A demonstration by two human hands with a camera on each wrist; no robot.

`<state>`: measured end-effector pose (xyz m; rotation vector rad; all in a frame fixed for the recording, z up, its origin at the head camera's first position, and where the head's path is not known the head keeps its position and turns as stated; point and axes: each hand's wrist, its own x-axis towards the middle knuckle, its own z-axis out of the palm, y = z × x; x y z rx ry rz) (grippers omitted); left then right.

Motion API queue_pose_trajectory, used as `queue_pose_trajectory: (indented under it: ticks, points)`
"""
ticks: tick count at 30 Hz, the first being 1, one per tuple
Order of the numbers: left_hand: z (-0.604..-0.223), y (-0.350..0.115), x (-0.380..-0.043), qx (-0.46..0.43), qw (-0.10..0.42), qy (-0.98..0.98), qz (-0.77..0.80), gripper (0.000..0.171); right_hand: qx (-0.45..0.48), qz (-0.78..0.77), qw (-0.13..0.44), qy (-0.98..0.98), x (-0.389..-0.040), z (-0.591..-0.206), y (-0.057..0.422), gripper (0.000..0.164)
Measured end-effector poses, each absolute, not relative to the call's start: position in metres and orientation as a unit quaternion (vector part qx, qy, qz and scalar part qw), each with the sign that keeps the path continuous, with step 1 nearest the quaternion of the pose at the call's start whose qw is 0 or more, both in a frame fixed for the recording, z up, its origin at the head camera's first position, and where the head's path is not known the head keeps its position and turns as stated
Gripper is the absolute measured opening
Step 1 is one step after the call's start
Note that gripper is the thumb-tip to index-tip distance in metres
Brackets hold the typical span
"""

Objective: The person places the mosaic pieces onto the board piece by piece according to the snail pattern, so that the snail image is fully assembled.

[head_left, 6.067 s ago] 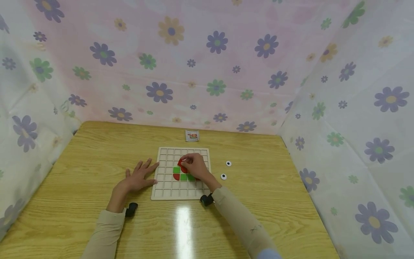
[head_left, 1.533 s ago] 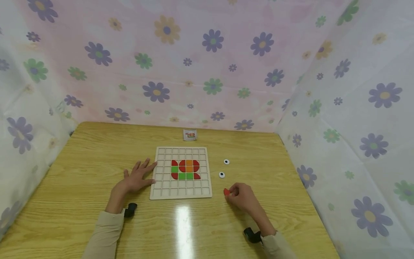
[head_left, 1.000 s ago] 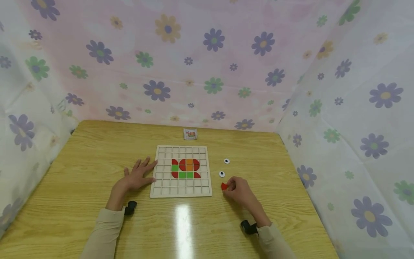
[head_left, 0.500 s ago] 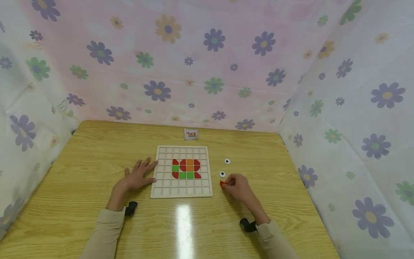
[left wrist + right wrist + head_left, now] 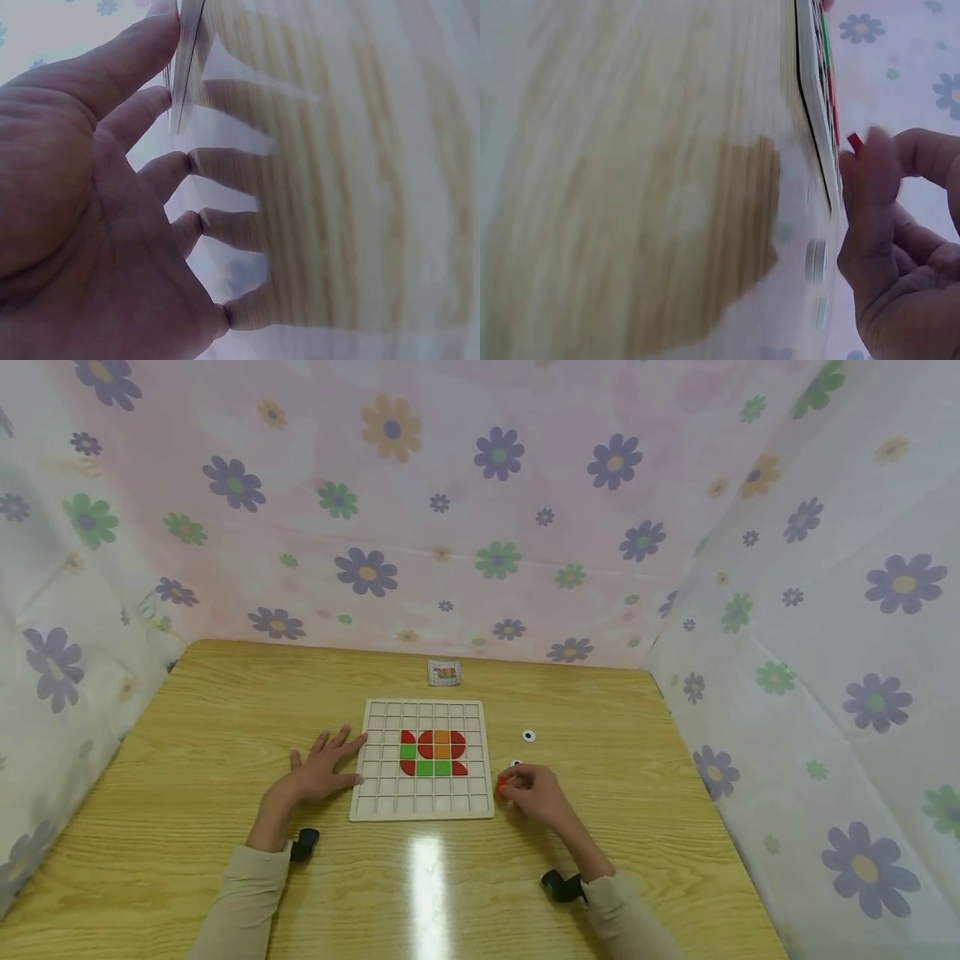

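Note:
A pale wooden grid board (image 5: 382, 793) lies mid-table in the head view, with red, green and orange tiles (image 5: 442, 745) set in its cells. My left hand (image 5: 318, 771) rests with fingers spread at the board's left edge; the left wrist view shows its thumb and index finger touching that edge (image 5: 184, 71). Just off the board's right edge, my right hand (image 5: 536, 793) pinches a small red tile (image 5: 501, 787) between thumb and fingertips. In the right wrist view only a sliver of this red tile (image 5: 855, 142) shows; its full outline is hidden.
Two round white eye pieces lie right of the board: the far eye piece (image 5: 528, 736) is in full view, the near eye piece (image 5: 516, 763) partly behind my right hand. A small picture card (image 5: 444, 673) lies behind the board. Flowered curtains (image 5: 495, 510) enclose the table.
Six seconds ago my right hand was over the board. It then held a red tile over the table at right, turned it in the fingertips, and has moved left towards the board. The left hand stays put.

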<state>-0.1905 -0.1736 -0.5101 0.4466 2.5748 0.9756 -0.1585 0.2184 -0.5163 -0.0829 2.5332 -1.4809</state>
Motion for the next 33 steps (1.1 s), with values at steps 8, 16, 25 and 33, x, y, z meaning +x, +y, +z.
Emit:
queue_pose_trajectory:
  ticks: [8, 16, 25, 33]
  points:
    - [-0.508, -0.174, -0.190, 0.160, 0.174, 0.909, 0.343, 0.073, -0.070, -0.543, 0.110, 0.830, -0.163, -0.512, 0.200, 0.016]
    - [-0.510, -0.175, -0.190, 0.164, 0.171, 0.910, 0.339, 0.073, -0.100, -0.541, 0.075, 0.832, -0.173, -0.517, 0.180, 0.011]
    - [-0.511, -0.174, -0.189, 0.165, 0.166, 0.912, 0.338, 0.072, -0.149, -0.537, 0.067, 0.828, -0.191, -0.516, 0.151, 0.012]
    - [-0.510, -0.174, -0.189, 0.166, 0.169, 0.909, 0.343, 0.072, -0.188, -0.513, 0.059, 0.836, -0.214, -0.506, 0.123, 0.012]
